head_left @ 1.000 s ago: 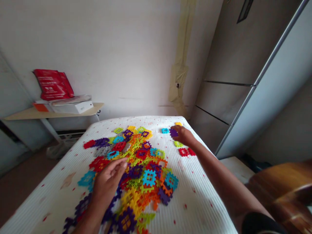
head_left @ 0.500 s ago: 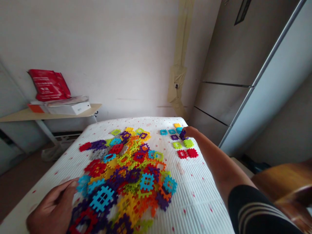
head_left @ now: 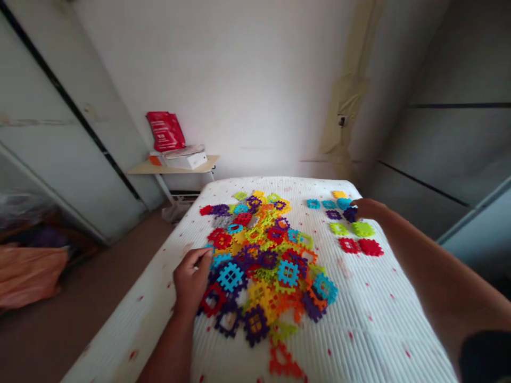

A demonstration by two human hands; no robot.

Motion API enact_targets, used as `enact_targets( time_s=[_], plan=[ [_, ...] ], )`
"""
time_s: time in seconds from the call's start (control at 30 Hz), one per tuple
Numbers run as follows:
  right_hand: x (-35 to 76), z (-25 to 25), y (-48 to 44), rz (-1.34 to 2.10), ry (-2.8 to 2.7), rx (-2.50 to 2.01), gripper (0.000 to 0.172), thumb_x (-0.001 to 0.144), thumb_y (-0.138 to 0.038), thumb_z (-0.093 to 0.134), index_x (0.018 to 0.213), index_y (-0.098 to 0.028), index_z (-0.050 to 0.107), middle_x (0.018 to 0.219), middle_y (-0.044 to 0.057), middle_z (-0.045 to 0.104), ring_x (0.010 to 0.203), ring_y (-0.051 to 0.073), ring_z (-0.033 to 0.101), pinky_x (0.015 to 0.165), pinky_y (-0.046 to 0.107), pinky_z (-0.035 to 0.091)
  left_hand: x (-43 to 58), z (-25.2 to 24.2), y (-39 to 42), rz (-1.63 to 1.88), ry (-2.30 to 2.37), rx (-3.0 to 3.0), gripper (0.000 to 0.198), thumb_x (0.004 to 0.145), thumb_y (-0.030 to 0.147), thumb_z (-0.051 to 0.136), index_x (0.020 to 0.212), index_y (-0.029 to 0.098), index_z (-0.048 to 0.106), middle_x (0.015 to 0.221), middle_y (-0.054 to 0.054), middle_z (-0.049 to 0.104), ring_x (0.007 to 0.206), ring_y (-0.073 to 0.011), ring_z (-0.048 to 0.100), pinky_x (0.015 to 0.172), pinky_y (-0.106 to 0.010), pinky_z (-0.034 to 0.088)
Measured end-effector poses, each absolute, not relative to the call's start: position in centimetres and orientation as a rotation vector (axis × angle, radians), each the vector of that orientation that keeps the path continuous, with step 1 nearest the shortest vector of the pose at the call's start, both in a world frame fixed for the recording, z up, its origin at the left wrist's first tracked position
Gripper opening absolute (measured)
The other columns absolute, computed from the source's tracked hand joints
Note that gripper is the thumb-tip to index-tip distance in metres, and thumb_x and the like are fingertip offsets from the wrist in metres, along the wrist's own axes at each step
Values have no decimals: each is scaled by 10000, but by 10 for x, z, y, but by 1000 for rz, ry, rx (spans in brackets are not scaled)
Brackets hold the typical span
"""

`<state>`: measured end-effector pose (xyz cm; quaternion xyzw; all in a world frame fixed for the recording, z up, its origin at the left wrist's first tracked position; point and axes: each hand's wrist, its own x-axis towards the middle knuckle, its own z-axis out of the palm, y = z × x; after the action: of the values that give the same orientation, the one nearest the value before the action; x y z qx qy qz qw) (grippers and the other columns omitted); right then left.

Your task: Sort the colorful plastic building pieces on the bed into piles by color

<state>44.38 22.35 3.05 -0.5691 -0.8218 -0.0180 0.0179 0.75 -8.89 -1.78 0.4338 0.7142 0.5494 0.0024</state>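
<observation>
My right hand [head_left: 364, 208] reaches to the far right of the table, its fingers closed on a purple notched plastic building tile [head_left: 351, 214]. This tile lies beside another purple tile [head_left: 334, 215] and just in front of a blue tile [head_left: 344, 204]. At the left edge of a big mixed pile of building tiles [head_left: 259, 260], my left hand [head_left: 192, 276] has thumb and index finger pinched together. A bit of a blue tile [head_left: 208, 247] shows at those fingertips; whether they grip it is hidden.
Sorted tiles nearby include a yellow one [head_left: 339, 194], green ones [head_left: 363, 229] and red ones [head_left: 371, 247]. All lie on a white ribbed cloth [head_left: 351, 298] with red spots. Behind stand a small side table [head_left: 146, 168], a white box [head_left: 191, 160] and a red bag [head_left: 165, 131].
The view has swung left, so everything sits further right in the picture. My right hand stays at the purple tile; my left hand stays at the pile's left edge, now covering more of the blue tile.
</observation>
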Motion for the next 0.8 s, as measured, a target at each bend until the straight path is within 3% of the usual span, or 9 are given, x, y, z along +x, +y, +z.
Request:
enact_targets(
  time_s=[0.1, 0.23, 0.33, 0.43, 0.53, 0.8],
  plan=[
    [438, 43, 219, 42, -2458, -1877, 529, 675, -123, 636, 1194, -190, 552, 1111, 161, 609, 997, 352, 558, 799, 437, 433, 8, -19, -93, 1531, 2210, 1656, 230, 790, 360, 514, 809, 191, 669, 799, -27, 669, 752, -158, 607, 703, -276, 481],
    [412, 56, 176, -142, -2395, -1621, 476, 750, -235, 577, 1224, -237, 528, 1237, 127, 546, 1033, 334, 555, 803, 425, 453, 13, -15, -101, 1120, 2211, 1983, 215, 791, 364, 522, 735, 203, 654, 767, -32, 649, 780, -173, 591, 746, -307, 454],
    [389, 44, 130, -226, -2437, -1350, 378, 810, -308, 511, 1175, -224, 565, 1221, 124, 563, 1024, 275, 575, 771, 380, 484, 19, -12, -105, 816, 2273, 2121, 220, 743, 410, 582, 806, 223, 678, 842, -48, 661, 858, -217, 581, 754, -340, 424],
    [375, 16, 93, -179, -2520, -1169, 308, 832, -303, 490, 1114, -239, 596, 1183, 83, 599, 1046, 236, 571, 837, 373, 484, 23, -11, -107, 707, 2353, 2133, 222, 708, 403, 617, 850, 245, 683, 885, -50, 663, 885, -236, 568, 761, -352, 397],
    [372, -12, 71, -110, -2603, -1111, 270, 852, -273, 462, 1065, -231, 622, 1165, 80, 612, 1048, 216, 570, 859, 346, 475, 25, -13, -107, 713, 2366, 2098, 185, 709, 374, 611, 828, 248, 676, 879, -40, 666, 878, -232, 570, 767, -348, 386],
    [364, -37, 58, -85, -2621, -1098, 294, 910, -195, 350, 881, -162, 641, 900, 89, 644, 848, 163, 584, 722, 254, 441, 27, -19, -105, 1003, 2232, 1863, 155, 694, 374, 588, 747, 239, 643, 763, -2, 669, 745, -186, 596, 701, -293, 435]
  ],
)
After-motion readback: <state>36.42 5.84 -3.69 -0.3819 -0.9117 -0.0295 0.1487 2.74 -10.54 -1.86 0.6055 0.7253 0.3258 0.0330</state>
